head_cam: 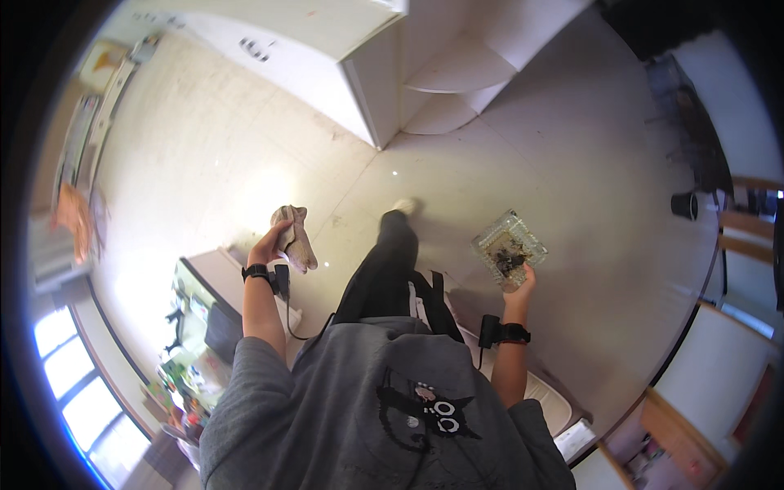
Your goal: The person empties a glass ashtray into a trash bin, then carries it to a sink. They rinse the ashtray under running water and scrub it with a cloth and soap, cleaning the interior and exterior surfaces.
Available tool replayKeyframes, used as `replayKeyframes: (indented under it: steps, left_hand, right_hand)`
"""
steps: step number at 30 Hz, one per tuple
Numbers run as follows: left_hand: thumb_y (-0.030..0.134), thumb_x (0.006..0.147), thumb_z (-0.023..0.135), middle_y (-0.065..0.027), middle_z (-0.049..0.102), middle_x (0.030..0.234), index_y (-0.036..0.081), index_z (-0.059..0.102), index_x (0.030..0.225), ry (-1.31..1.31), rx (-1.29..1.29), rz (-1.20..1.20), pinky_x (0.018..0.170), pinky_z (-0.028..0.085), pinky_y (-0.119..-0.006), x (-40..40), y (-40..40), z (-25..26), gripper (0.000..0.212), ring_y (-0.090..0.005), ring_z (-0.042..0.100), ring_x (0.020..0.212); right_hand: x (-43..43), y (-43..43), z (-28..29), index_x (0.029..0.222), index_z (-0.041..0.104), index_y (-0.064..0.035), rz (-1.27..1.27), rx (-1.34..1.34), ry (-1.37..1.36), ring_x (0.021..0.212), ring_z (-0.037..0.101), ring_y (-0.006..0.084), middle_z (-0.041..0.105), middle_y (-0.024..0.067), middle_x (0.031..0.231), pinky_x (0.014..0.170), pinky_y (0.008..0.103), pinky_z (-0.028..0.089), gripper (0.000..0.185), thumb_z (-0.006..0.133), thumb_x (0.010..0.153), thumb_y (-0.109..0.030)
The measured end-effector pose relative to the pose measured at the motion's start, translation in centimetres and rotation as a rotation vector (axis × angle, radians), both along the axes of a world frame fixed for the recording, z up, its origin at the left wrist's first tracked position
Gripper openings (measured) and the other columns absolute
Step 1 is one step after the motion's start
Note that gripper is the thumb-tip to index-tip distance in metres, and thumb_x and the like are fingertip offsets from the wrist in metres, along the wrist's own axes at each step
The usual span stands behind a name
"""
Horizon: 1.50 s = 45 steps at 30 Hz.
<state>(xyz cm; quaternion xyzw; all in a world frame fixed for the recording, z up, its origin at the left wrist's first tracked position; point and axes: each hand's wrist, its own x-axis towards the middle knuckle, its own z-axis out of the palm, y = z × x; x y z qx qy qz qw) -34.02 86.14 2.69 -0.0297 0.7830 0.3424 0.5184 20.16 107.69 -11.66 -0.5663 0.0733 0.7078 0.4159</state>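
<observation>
My left hand (267, 244) grips a crumpled beige cloth (296, 240), held out over the pale floor. Its lower end hangs past my fingers. On the other side, my right hand (521, 286) holds a clear square tray (525, 234) by its near corner. The tray has ribbed edges, and dark scraps and brownish residue (509, 254) lie in its middle. Whether it is plastic or glass I cannot tell. Between my hands, one dark-trousered leg (392, 251) reaches forward, its foot blurred.
Ahead stands a white cabinet (375, 92) with rounded corner shelves (462, 70); its corner juts towards me. A low cabinet (211, 275) with cluttered things is close on my left. A small black bin (684, 206) and wooden furniture (744, 225) line the right side.
</observation>
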Motion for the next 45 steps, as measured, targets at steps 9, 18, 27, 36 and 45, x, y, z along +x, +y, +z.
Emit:
replayKeyframes:
  steps: [9,18,27,36,45]
  left_hand:
    - [0.050,0.070,0.066,-0.0110,0.053,0.120,0.010,0.048,0.125,0.055,-0.267,-0.068,0.090,0.043,-0.032,0.5,12.1,-6.4,0.071,-0.0219,0.052,0.107]
    - [0.048,0.072,0.066,-0.0084,0.057,0.110,0.003,0.052,0.121,0.118,-0.121,-0.521,0.083,0.045,-0.031,26.3,51.3,-3.0,0.067,-0.0174,0.055,0.096]
    - [0.056,0.071,0.063,-0.0047,0.056,0.116,0.010,0.044,0.129,-0.233,0.121,-0.553,0.086,0.046,-0.037,49.1,73.6,-11.5,0.077,-0.0188,0.058,0.099]
    - [0.057,0.070,0.064,-0.0040,0.051,0.124,0.020,0.045,0.128,-0.167,-0.145,-0.497,0.089,0.041,-0.046,69.3,78.3,-6.8,0.071,-0.0253,0.049,0.109]
    - [0.051,0.075,0.061,-0.0065,0.060,0.102,0.013,0.056,0.113,-0.138,0.038,-0.315,0.086,0.045,-0.040,76.4,89.9,-18.2,0.055,-0.0250,0.054,0.097]
  right_hand:
    - [9.5,2.9,-1.0,0.111,0.054,-0.0061,-0.176,0.104,-0.227,0.100,0.054,0.0253,0.055,0.0084,0.106,0.079,0.0425,0.048,0.036,0.057,0.081,-0.027]
    - [25.7,13.6,-1.9,0.117,0.053,-0.0062,-0.497,-0.071,-0.315,0.109,0.052,0.0281,0.055,0.0121,0.118,0.092,0.0471,0.042,0.042,0.052,0.083,-0.031]
    - [44.7,20.8,-3.8,0.122,0.050,-0.0048,-0.649,-0.076,-0.002,0.109,0.052,0.0338,0.055,0.0136,0.118,0.093,0.0506,0.041,0.046,0.049,0.083,-0.030]
    - [66.0,27.5,-3.4,0.123,0.048,-0.0019,-0.996,-0.004,0.026,0.111,0.051,0.0359,0.051,0.0178,0.125,0.095,0.0510,0.040,0.049,0.045,0.082,-0.028]
    - [85.3,39.6,-6.6,0.125,0.047,-0.0057,-1.155,0.060,-0.003,0.111,0.051,0.0338,0.052,0.0142,0.125,0.093,0.0498,0.042,0.053,0.046,0.080,-0.034]
